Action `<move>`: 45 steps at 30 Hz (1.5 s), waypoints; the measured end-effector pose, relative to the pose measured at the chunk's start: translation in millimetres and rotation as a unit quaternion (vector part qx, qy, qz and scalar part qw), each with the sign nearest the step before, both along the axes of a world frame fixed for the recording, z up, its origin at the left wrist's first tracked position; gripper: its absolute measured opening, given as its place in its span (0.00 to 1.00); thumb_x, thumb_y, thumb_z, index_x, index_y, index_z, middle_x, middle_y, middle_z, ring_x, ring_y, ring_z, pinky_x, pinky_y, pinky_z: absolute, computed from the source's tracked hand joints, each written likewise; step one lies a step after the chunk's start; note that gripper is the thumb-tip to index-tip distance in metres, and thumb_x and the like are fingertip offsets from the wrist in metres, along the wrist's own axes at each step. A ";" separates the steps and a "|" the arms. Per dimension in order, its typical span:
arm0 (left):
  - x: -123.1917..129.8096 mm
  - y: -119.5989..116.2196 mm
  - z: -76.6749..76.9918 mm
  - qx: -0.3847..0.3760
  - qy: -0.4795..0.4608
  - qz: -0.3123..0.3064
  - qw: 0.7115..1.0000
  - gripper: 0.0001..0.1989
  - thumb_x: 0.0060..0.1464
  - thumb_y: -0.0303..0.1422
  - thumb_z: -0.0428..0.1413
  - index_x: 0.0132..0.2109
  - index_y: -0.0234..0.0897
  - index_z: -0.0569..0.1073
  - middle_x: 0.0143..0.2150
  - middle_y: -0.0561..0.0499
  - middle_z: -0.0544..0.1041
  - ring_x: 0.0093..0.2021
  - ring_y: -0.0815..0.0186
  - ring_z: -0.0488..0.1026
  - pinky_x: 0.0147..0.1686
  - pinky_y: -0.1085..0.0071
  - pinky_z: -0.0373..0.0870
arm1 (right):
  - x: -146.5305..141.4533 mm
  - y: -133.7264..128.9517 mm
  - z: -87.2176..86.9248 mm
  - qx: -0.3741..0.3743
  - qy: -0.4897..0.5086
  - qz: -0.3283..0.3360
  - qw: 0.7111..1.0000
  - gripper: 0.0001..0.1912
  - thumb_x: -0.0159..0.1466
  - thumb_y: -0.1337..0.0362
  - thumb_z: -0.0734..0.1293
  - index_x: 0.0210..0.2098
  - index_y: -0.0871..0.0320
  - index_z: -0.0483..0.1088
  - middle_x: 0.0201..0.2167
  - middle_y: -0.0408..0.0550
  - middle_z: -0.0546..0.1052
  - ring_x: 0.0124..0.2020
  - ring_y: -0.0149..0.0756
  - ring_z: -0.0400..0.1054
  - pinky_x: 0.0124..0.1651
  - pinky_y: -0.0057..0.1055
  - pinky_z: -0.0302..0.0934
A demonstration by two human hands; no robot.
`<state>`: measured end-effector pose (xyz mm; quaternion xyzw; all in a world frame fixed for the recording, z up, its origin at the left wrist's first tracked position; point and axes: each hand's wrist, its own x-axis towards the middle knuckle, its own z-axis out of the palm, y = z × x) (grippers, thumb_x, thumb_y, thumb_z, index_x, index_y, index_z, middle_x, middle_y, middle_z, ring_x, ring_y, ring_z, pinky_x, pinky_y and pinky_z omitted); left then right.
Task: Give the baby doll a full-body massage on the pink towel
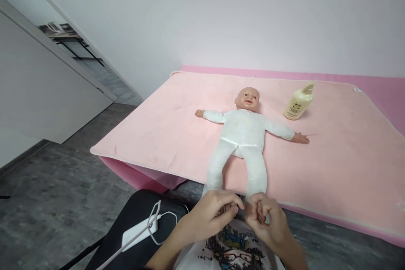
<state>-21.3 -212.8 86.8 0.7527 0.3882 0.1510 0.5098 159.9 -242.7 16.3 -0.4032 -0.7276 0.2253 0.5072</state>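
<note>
A baby doll [243, 133] in white cloth lies on its back, arms spread, its legs reaching the near edge of a pink blanket [158, 122]. My left hand [218, 211] is just below one white leg, fingers bent inward and thumb close to the forefinger. My right hand [267, 221] is curled beside it, at the doll's other foot, which it partly covers. I see no object between the fingers of either hand. Whether the hands touch the feet, I cannot tell. A pale yellow pump bottle [298, 103] stands on the blanket beyond the doll's outstretched arm.
To the left of my lap, a black seat [110, 240] holds a white power bank [139, 232] with a cable. Pink cloth [136, 173] hangs under the blanket's edge. A white wall [268, 17] rises behind the table; grey floor [63, 198] lies at left.
</note>
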 end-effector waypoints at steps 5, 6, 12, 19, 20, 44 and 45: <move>-4.5 -1.7 -1.1 0.008 -0.062 0.063 0.996 0.08 0.59 0.32 0.47 0.35 0.35 0.68 0.33 0.50 0.69 0.28 0.72 0.62 0.27 0.76 0.59 | 18.9 6.9 6.5 0.041 0.005 -0.104 0.994 0.16 0.53 0.78 0.59 0.27 0.53 0.48 0.23 0.35 0.61 0.17 0.21 0.55 0.20 0.18 0.53; -4.1 -1.4 -2.0 0.016 -0.082 0.068 0.994 0.08 0.60 0.32 0.47 0.34 0.35 0.68 0.33 0.50 0.69 0.28 0.72 0.62 0.28 0.76 0.59 | 22.5 7.4 6.1 0.039 -0.004 -0.120 0.992 0.16 0.53 0.77 0.59 0.27 0.53 0.48 0.22 0.35 0.61 0.18 0.21 0.55 0.21 0.18 0.53; 3.4 0.9 -1.0 -0.032 -0.224 0.104 0.968 0.10 0.60 0.34 0.48 0.31 0.34 0.66 0.32 0.50 0.66 0.29 0.71 0.66 0.29 0.75 0.62 | 41.3 10.4 -7.1 0.028 -0.093 -0.208 0.973 0.11 0.55 0.71 0.61 0.27 0.53 0.50 0.21 0.35 0.62 0.17 0.22 0.56 0.22 0.19 0.54; 9.6 2.8 5.6 -0.073 -0.383 0.169 0.905 0.12 0.57 0.36 0.52 0.29 0.33 0.65 0.30 0.51 0.64 0.24 0.73 0.66 0.26 0.74 0.64 | 67.6 28.5 -34.2 -0.098 -0.157 -0.312 0.932 0.07 0.54 0.62 0.59 0.32 0.55 0.58 0.17 0.35 0.62 0.16 0.28 0.59 0.21 0.24 0.54; 9.9 4.1 6.1 -0.074 -0.404 0.177 0.895 0.12 0.56 0.36 0.52 0.29 0.33 0.64 0.29 0.52 0.64 0.23 0.73 0.66 0.25 0.74 0.64 | 70.1 30.4 -36.1 -0.120 -0.156 -0.316 0.928 0.08 0.53 0.61 0.59 0.33 0.55 0.59 0.17 0.36 0.62 0.16 0.29 0.60 0.21 0.25 0.54; 17.7 16.9 28.4 0.039 -0.369 0.223 0.902 0.10 0.59 0.38 0.50 0.35 0.35 0.65 0.24 0.56 0.63 0.22 0.74 0.63 0.24 0.75 0.60 | 70.5 35.3 -30.7 -0.105 -0.126 -0.330 0.929 0.12 0.56 0.64 0.61 0.39 0.61 0.67 0.19 0.40 0.65 0.20 0.31 0.63 0.26 0.28 0.59; 17.4 16.5 28.6 0.049 -0.358 0.221 0.906 0.10 0.59 0.38 0.50 0.35 0.35 0.65 0.25 0.55 0.63 0.22 0.74 0.63 0.24 0.75 0.60 | 67.2 34.4 -25.3 -0.078 -0.114 -0.339 0.931 0.10 0.57 0.65 0.61 0.38 0.60 0.67 0.21 0.42 0.67 0.21 0.30 0.64 0.27 0.28 0.60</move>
